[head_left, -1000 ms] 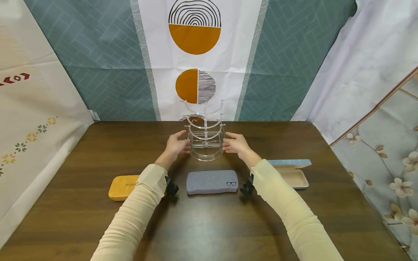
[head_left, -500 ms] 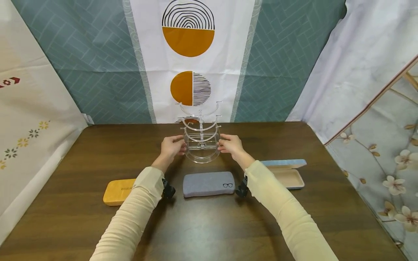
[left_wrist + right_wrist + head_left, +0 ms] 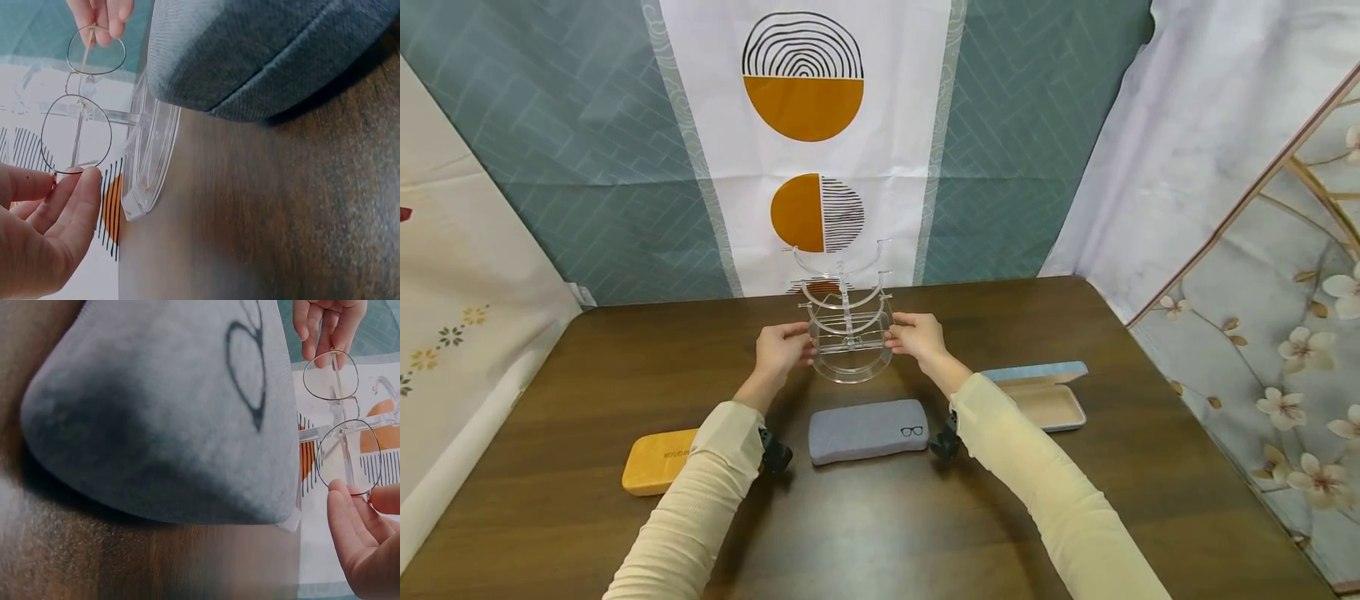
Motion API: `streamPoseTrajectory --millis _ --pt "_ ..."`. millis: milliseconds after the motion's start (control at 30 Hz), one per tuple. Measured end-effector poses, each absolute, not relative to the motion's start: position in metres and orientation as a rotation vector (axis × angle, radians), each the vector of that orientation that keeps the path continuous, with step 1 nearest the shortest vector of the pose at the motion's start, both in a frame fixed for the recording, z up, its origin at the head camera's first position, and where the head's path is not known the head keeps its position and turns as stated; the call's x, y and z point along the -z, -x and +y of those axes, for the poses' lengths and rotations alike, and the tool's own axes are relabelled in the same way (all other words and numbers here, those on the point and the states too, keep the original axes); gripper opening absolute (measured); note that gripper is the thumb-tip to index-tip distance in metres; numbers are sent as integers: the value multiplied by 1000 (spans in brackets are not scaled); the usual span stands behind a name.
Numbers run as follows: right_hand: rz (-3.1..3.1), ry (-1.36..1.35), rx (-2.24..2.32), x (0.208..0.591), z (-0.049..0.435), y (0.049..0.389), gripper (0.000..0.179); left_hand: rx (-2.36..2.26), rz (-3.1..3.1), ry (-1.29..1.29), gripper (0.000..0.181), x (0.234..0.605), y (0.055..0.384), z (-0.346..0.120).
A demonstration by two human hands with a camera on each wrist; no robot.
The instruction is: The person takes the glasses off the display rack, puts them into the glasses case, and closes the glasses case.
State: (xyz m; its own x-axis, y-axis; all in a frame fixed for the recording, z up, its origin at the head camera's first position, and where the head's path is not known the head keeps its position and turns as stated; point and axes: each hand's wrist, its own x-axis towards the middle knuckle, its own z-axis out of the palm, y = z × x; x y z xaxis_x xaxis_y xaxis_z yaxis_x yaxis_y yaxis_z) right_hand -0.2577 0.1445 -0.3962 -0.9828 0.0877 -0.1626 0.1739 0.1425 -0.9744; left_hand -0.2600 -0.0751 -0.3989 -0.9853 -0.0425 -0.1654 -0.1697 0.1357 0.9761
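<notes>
A pair of thin-rimmed round glasses sits at the clear tiered display stand, its lenses facing me. My left hand pinches one side of the frame near the hinge, thumb against fingertips. At the opposite side, my right hand pinches the other hinge end, as the right wrist view shows. Whether the glasses still touch the stand, I cannot tell. In front of the stand lies a closed grey glasses case with a small glasses drawing on its lid; it fills much of both wrist views.
A yellow case, partly behind the left sleeve, lies on the left of the brown wooden table. To the right, a blue case stands with its lid up, partly covered by the right forearm. Patterned cloths hang behind and at the sides.
Both hands have closed in from beside the stand, and their thumbs and fingers now pinch the glasses' sides. The head view has turned slightly right; the cases lie where they were.
</notes>
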Motion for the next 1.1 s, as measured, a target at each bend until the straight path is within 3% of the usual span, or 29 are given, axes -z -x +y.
streamPoseTrajectory --millis 1100 --pt "2413 -69 1909 375 145 224 41 -2137 2229 95 33 388 232 -86"
